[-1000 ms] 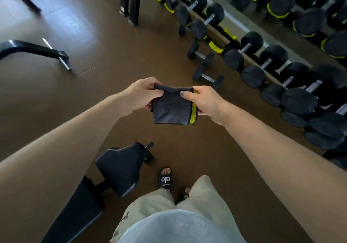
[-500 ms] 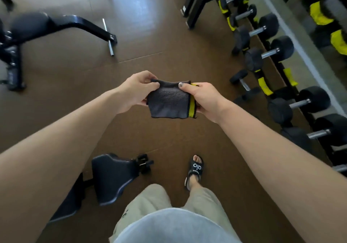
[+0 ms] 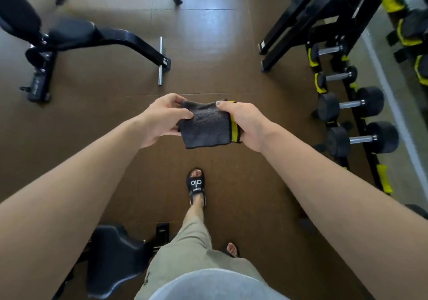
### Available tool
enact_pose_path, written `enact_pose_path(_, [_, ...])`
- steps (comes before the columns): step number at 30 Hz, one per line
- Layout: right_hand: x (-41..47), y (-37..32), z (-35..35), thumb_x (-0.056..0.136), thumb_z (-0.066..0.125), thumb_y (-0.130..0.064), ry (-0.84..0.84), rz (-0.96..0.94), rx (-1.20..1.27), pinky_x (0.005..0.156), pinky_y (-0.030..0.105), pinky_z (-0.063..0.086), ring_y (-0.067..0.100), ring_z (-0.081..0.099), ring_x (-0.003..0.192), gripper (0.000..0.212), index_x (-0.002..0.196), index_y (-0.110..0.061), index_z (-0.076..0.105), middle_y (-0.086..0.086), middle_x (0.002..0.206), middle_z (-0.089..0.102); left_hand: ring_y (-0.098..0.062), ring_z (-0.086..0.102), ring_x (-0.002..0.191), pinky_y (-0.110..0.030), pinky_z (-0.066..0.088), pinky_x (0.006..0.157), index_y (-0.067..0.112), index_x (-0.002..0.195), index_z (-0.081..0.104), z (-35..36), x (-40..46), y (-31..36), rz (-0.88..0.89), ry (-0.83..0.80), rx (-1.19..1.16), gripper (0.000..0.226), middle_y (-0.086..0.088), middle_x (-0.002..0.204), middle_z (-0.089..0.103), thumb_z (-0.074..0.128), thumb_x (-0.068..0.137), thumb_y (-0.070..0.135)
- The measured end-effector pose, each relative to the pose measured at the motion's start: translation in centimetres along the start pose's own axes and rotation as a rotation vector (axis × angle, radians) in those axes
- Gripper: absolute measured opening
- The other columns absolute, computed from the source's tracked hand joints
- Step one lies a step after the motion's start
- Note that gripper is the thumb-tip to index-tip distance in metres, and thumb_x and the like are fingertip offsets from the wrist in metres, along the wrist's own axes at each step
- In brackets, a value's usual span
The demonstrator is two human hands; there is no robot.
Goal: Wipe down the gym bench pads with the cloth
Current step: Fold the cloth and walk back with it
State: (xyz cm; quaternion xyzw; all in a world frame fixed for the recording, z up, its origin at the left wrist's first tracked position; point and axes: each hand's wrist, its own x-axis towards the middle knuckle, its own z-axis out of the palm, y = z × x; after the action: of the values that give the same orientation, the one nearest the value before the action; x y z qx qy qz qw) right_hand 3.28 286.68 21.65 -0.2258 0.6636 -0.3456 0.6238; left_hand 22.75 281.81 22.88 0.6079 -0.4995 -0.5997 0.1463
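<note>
Folded dark cloth [image 3: 205, 125] with a yellow stripe held up over the brown floor [image 3: 115, 114], pinched at its left edge by the left hand [image 3: 162, 120] and gripped at its striped right edge by the right hand [image 3: 245, 123]. One bench pad [image 3: 113, 253] low at the left, beside the legs; another bench [image 3: 69, 33] far left, dumbbell rack [image 3: 354, 107] along the right.

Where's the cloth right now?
In the head view the cloth is centre frame, held folded in the air between the left hand and right hand, above the brown floor.

Cloth [image 3: 206, 125] between left hand [image 3: 162, 120] and right hand [image 3: 247, 123]; bench [image 3: 69, 35] far left, dumbbell rack [image 3: 354, 114] right, bench pad [image 3: 115, 255] near left.
</note>
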Motion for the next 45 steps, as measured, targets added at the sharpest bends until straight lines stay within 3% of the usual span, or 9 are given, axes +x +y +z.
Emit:
enact_pose_path(4, [8.3,-6.1,0.0,0.096,0.069,-0.018,-0.067,-0.001,-0.043,0.09,0.051,0.061,0.03,0.074,0.103,0.024,0.118,-0.011,0.07,0.01,0.112,0.077,-0.019,0.071,0.102,-0.029,0.063,0.072,0.013,0.126,0.059,-2.7,8.4,4.6,0.017,0.01,0.011,0.025,-0.003,0.114,0.069,0.063,0.101,0.01])
enact_pose_path(14, [24.7,-22.3,-2.6,0.102,0.061,-0.019,0.013,-0.044,-0.066,0.095,0.049,0.059,0.026,0.068,0.109,0.021,0.123,-0.016,0.061,0.008,0.12,0.069,-0.014,0.071,0.097,-0.032,0.064,0.078,0.014,0.125,0.059,-6.7,28.4,20.0,0.003,-0.021,0.02,0.023,-0.004,0.115,0.07,0.063,0.103,0.016])
enact_pose_path(19, [34.4,-30.2,-6.2,0.105,0.057,-0.024,0.067,-0.043,-0.039,0.091,0.052,0.06,0.027,0.068,0.106,0.021,0.124,-0.016,0.058,0.009,0.12,0.068,-0.021,0.068,0.11,-0.033,0.059,0.087,0.023,0.142,0.047,-6.2,38.9,27.2,-0.043,-0.161,-0.033,0.062,-0.009,0.128,0.06,0.073,0.09,0.001])
enact_pose_path(22, [40.7,-35.5,-8.0,0.103,0.061,-0.022,0.01,-0.007,-0.011,0.087,0.047,0.062,0.026,0.066,0.109,0.044,0.144,-0.019,0.045,0.008,0.132,0.058,-0.026,0.065,0.106,-0.031,0.055,0.084,0.037,0.142,0.042,-6.2,44.6,31.6,-0.016,-0.194,0.045,0.08,-0.011,0.124,0.055,0.074,0.083,-0.006])
enact_pose_path(24, [44.0,-39.3,-9.3,0.1,0.064,-0.014,-0.104,0.034,0.063,0.079,0.039,0.064,0.026,0.066,0.109,0.066,0.155,-0.03,0.031,0.005,0.133,0.048,-0.03,0.064,0.106,-0.036,0.057,0.09,0.035,0.133,0.05,-6.6,48.3,34.3,-0.023,-0.191,0.157,0.072,-0.012,0.123,0.056,0.076,0.08,-0.005])
enact_pose_path(27, [48.8,-45.0,-10.7,0.091,0.068,0.006,-0.241,0.015,-0.016,0.079,0.032,0.063,0.027,0.065,0.111,0.076,0.152,-0.029,0.037,0.009,0.137,0.047,-0.029,0.064,0.108,-0.041,0.054,0.097,0.027,0.116,0.063,-7.9,54.1,38.0,-0.042,-0.092,0.338,0.051,-0.009,0.117,0.064,0.078,0.075,0.002])
enact_pose_path(35, [66.2,-58.6,-8.8,0.072,0.083,-0.004,-0.137,-0.177,-0.654,0.097,0.038,0.056,0.025,0.062,0.113,0.062,0.131,-0.011,0.065,0.006,0.122,0.065,-0.024,0.069,0.094,-0.043,0.061,0.085,0.024,0.107,0.07,-14.4,71.8,46.7,0.028,-0.001,0.513,0.036,-0.002,0.098,0.072,0.073,0.077,0.006])
enact_pose_path(41, [79.3,-67.0,-6.9,0.074,0.087,-0.008,-0.19,-0.078,-0.614,0.094,0.039,0.06,0.026,0.067,0.105,0.05,0.12,-0.009,0.066,0.01,0.11,0.068,-0.017,0.059,0.076,-0.025,0.043,0.061,0.018,0.098,0.073,-20.5,85.2,53.3,0.059,-0.042,0.587,0.013,0.001,0.085,0.07,0.062,0.091,0.015])
enact_pose_path(45, [86.3,-72.3,-6.9,0.082,0.084,-0.016,-0.185,-0.081,-0.578,0.09,0.036,0.061,0.022,0.069,0.1,0.033,0.111,-0.011,0.068,0.009,0.106,0.069,-0.02,0.058,0.079,-0.031,0.049,0.072,0.02,0.1,0.072,-23.5,92.9,58.8,0.055,-0.054,0.559,0.015,0.002,0.078,0.066,0.058,0.094,0.018])
